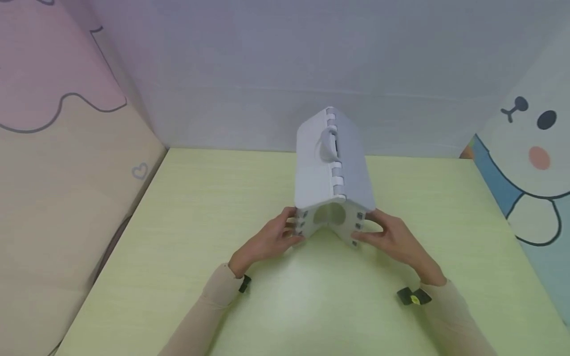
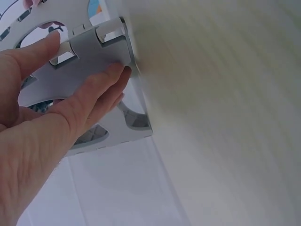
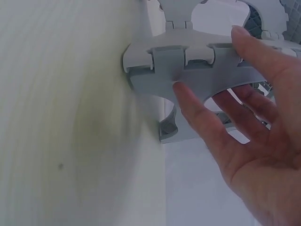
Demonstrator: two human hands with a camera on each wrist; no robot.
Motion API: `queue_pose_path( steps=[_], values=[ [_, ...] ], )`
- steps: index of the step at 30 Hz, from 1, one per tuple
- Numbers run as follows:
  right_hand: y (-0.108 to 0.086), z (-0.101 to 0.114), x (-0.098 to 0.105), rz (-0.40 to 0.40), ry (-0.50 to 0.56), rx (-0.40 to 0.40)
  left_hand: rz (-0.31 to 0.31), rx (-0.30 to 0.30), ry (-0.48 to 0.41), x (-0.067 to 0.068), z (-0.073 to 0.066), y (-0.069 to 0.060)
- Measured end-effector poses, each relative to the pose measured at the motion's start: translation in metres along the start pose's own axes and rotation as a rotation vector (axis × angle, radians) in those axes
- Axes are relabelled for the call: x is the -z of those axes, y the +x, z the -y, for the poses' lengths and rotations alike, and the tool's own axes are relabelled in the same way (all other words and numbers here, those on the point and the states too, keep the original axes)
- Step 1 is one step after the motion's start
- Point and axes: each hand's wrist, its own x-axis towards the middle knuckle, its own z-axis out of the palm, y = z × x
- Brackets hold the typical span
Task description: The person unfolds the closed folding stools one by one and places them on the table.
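Note:
A white and grey plastic folding stool stands on the table with its hinged top bent into a ridge and a carry handle at the middle of the ridge. Its side panels fold inward at the front. My left hand grips the left side panel, thumb on the hinged front edge and fingers along the outer face, as the left wrist view shows. On the opposite side my right hand holds the right panel the same way, thumb at the hinge. Some fingers of both hands are partly hidden by the stool.
The pale yellow-green table extends around the stool. A light wall covering rises close behind it. Patterned panels border the table at left and right. Dark bands sit at both wrists.

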Motion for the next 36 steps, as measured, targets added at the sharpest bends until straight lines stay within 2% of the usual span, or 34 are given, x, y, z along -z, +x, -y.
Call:
queue_pose_path(
  steps=[14,21,27,36],
  values=[
    [-0.002,-0.006,0.002,0.020,0.000,-0.029,0.020,-0.036,-0.034,0.005,0.013,-0.003],
    [-0.004,-0.011,0.004,0.036,0.020,-0.012,0.030,-0.066,-0.054,0.007,0.019,-0.003],
    [-0.005,-0.014,0.005,0.037,0.009,-0.024,0.031,-0.070,-0.060,0.006,0.025,-0.003],
    [-0.006,-0.019,0.001,0.035,0.010,-0.032,0.037,-0.114,-0.080,0.005,0.034,-0.001]
  ],
)
